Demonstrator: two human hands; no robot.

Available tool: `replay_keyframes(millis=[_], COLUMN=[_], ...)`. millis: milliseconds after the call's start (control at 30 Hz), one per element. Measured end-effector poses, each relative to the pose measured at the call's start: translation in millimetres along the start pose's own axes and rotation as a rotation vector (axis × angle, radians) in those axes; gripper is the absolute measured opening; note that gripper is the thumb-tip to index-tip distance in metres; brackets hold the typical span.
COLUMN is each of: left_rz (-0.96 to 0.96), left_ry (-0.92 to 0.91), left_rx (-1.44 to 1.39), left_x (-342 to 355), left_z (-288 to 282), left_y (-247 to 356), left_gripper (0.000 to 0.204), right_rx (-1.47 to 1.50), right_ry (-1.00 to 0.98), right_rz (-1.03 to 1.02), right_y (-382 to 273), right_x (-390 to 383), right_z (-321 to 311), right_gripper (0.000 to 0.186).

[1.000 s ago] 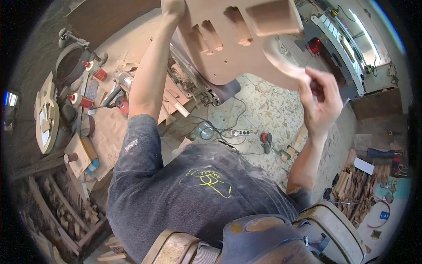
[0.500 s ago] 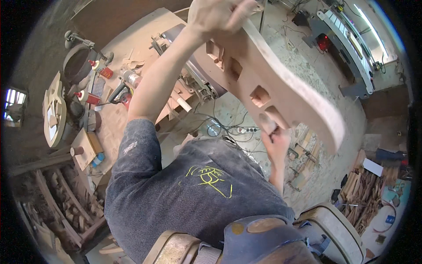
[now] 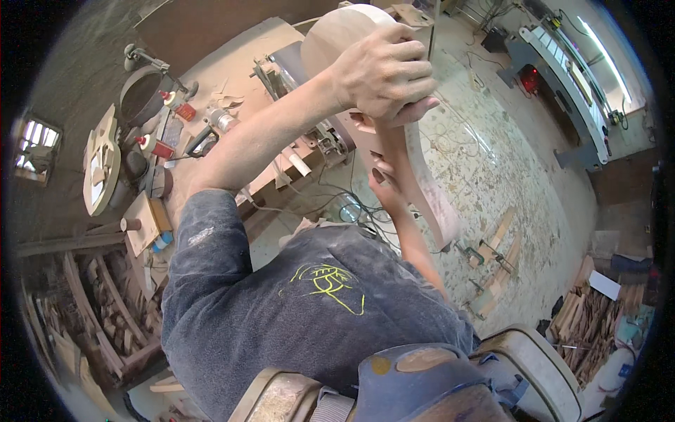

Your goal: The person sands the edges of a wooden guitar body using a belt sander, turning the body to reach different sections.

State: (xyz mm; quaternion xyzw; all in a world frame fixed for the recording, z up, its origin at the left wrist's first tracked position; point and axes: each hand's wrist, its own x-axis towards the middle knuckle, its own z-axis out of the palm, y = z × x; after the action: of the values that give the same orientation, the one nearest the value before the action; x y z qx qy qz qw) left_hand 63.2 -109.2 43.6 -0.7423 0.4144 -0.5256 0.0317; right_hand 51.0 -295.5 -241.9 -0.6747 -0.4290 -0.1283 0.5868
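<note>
Right of the wooden body [image 3: 401, 151] I see open air above the floor [image 3: 520, 190], with clamps [image 3: 472, 256] lying low. Leftward, the left forearm [image 3: 271, 133] and a bench machine [image 3: 332, 145] crowd the way; any gap behind I can't quite judge.

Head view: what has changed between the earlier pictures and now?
The pale-brown wooden guitar body has turned from nearly face-on to steeply tilted. The left hand, gripping it, has moved right; the right hand has shifted from its curved edge leftward to its pocketed face, partly hidden. Red-and-white plastic bottles remain on the brown wooden bench.
</note>
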Motion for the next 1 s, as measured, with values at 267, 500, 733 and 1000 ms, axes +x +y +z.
replay_keyframes(millis=[267,500,733,1000], left_rz=[-0.026,-0.118,-0.164,-0.235], left_ry=[0.053,0.038,0.043,0.090], left_rx=[-0.065,-0.070,-0.037,-0.074], left_x=[4.7,-0.5,-2.4,9.0], left_z=[-3.7,-7.5,-8.1,-9.4], left_y=[4.0,1.0,-3.1,-4.6], left_gripper=[0.023,0.023,0.024,0.027], right_rx=[-0.044,-0.169,-0.247,-0.397], right_ry=[-0.191,-0.148,-0.224,-0.320], right_rz=[0.264,0.139,0.221,0.275], right_y=[16.2,-15.3,-15.0,-23.5], right_x=[-21.3,-13.7,-27.4,-34.8], right_z=[-13.9,-31.1,-46.9,-71.3], right_gripper=[0.048,0.048,0.039,0.040])
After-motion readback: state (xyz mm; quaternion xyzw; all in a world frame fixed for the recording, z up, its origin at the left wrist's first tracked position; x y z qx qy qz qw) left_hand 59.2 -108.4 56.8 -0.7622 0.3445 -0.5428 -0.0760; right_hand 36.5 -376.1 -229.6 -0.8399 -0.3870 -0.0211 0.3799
